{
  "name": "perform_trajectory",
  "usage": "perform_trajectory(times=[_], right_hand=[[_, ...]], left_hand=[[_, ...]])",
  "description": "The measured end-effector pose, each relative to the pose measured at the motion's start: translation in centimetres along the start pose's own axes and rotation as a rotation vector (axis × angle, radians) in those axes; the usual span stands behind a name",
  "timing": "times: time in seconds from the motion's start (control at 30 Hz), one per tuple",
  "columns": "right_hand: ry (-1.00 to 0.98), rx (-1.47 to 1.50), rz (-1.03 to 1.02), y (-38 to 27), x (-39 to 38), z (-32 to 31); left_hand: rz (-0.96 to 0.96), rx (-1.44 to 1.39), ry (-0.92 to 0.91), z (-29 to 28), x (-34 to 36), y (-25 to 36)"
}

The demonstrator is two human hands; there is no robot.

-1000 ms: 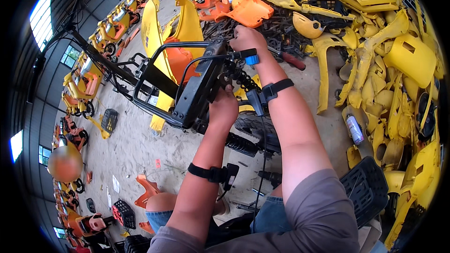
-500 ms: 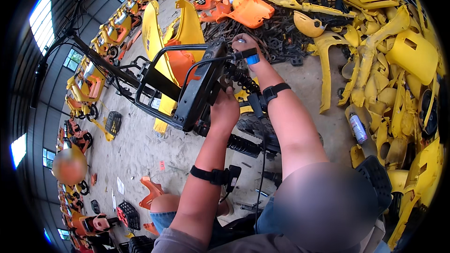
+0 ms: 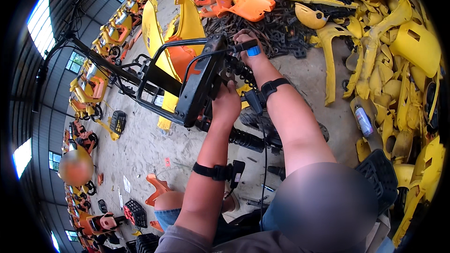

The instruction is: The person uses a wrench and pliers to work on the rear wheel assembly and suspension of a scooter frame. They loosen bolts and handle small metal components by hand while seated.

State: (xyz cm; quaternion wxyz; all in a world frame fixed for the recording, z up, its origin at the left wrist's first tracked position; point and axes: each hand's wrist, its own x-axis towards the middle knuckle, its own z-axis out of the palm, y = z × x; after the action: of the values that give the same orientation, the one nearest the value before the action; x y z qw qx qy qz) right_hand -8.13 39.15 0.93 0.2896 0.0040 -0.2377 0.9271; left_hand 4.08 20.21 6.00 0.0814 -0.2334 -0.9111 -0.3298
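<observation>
A black metal scooter frame (image 3: 197, 82) with a tubular rack loop (image 3: 157, 49) stands in front of me. My left hand (image 3: 226, 103) is closed at the underside of the frame's near end, thumb upward; the frame hides most of its fingers and whatever they hold. Past the frame's far right corner, my right hand (image 3: 245, 37) has its fingers curled inward; a dark wrist-mounted piece partly covers it, and I cannot make out what they hold. Between the hands sits a black coil shock absorber (image 3: 243, 72); a second one (image 3: 246, 141) lies below the left hand.
Yellow body panels (image 3: 187, 18) stand behind the frame. A heap of dark metal parts (image 3: 286, 37) and orange panels (image 3: 253, 5) lie beyond. Yellow plastic parts (image 3: 417, 49) pile up at right, with a spray can (image 3: 363, 121) among them. Scooters (image 3: 89, 86) line the left wall.
The view has shifted slightly. My right hand has turned a little, and a small shiny spot at its fingers no longer shows. My left hand stays at the frame's underside.
</observation>
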Motion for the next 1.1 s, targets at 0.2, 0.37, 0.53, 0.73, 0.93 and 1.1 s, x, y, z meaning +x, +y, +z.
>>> perform_trajectory(times=[0.2, 0.37, 0.53, 0.73, 0.93, 1.1], right_hand=[[-0.083, -0.677, 0.056, -3.0, -0.6, 1.0], [-0.047, -0.635, -0.093, -2.9, -1.1, 0.6], [0.041, -0.171, -0.034, -1.3, -1.2, 0.4], [-0.008, -0.227, -0.006, -1.1, -1.1, 0.0], [0.063, -0.538, 0.023, -2.6, -1.3, -0.3], [-0.112, -0.710, 0.245, -5.4, -1.4, -1.4]], left_hand=[[0.072, 0.071, 0.136, 1.0, 0.3, -2.3], [-0.394, -0.483, -0.186, -1.0, 0.4, -0.1], [-0.519, -0.813, -0.276, -2.3, 0.4, 1.7], [-0.584, -1.015, -0.303, -2.5, 0.4, 1.3], [-0.578, -1.007, -0.283, -2.9, 0.0, 1.4], [-0.556, -0.965, -0.282, -2.7, 0.0, 1.5]])
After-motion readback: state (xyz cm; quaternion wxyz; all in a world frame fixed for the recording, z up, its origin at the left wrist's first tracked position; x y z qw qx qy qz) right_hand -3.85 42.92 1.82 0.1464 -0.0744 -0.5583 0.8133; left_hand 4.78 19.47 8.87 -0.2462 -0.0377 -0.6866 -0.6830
